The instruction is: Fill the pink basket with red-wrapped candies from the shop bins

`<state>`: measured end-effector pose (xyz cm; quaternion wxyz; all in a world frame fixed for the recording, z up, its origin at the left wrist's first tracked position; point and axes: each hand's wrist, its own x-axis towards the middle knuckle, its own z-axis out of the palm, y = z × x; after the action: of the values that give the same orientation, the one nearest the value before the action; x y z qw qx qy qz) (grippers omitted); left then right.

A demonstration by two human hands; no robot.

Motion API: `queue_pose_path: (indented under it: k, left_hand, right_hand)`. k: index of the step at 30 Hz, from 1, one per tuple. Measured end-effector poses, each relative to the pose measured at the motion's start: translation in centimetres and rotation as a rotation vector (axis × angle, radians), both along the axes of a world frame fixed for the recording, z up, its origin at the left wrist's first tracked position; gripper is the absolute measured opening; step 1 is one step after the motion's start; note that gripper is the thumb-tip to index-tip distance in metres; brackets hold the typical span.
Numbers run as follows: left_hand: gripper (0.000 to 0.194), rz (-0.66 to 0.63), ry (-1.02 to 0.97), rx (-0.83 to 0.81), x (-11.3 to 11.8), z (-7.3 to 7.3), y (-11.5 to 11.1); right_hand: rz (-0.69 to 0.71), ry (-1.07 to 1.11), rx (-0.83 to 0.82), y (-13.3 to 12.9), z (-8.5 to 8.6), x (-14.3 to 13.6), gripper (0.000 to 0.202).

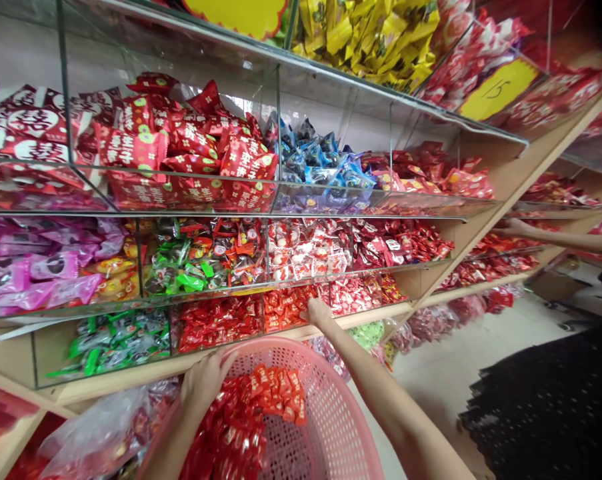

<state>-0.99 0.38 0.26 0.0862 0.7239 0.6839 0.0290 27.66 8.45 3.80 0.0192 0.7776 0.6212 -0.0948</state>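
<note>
One pink basket [328,393] holds red sweets [231,440] at left, orange sweets [281,393] toward its far edge. The left hand [201,383] grips its far-left rim; a loosened hold could spill them. Beyond, at the lowest shelf's [381,313] front edge, the right hand's [319,312] fingers curl, contents hidden. Farther, another person's hand [515,229] reaches shelfward.
</note>
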Motion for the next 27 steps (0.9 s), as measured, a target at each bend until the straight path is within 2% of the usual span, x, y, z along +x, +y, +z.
queue_pose_path:
  k: [5,8,11,14,17,21,24,27]
  left_hand:
    - [0.059,-0.006,0.004,0.018,-0.1,-0.4,0.1]
    - [0.058,-0.008,0.0,0.017,0.0,-0.4,0.1]
    - [0.057,-0.01,-0.003,0.012,0.0,-0.4,0.0]
    - [0.058,-0.007,-0.004,0.011,-0.1,-0.4,0.0]
    - [0.058,-0.005,0.005,0.023,-0.1,-0.6,-0.1]
    - [0.057,-0.014,0.0,0.037,-0.2,-0.7,-0.2]
    - [0.055,-0.005,-0.005,0.038,-0.1,-0.5,-0.3]
    - [0.054,0.003,-0.006,0.026,0.0,-0.2,-0.3]
  right_hand:
    - [0.018,0.014,0.059,-2.4,1.1,1.2,0.031]
    - [0.07,0.086,0.157,-5.0,1.5,2.0,0.026]
    - [0.169,0.216,0.248,-8.2,1.2,1.8,0.022]
    - [0.207,0.322,0.258,-11.0,0.4,-0.1,0.02]
    - [0.197,0.322,0.179,-12.6,-0.7,-2.7,0.019]
    - [0.219,0.201,0.064,-13.0,-2.6,-5.7,0.031]
    - [0.268,0.111,0.055,-12.8,-4.0,-7.0,0.042]
    - [0.307,0.075,0.059,-12.6,-4.8,-7.8,0.043]
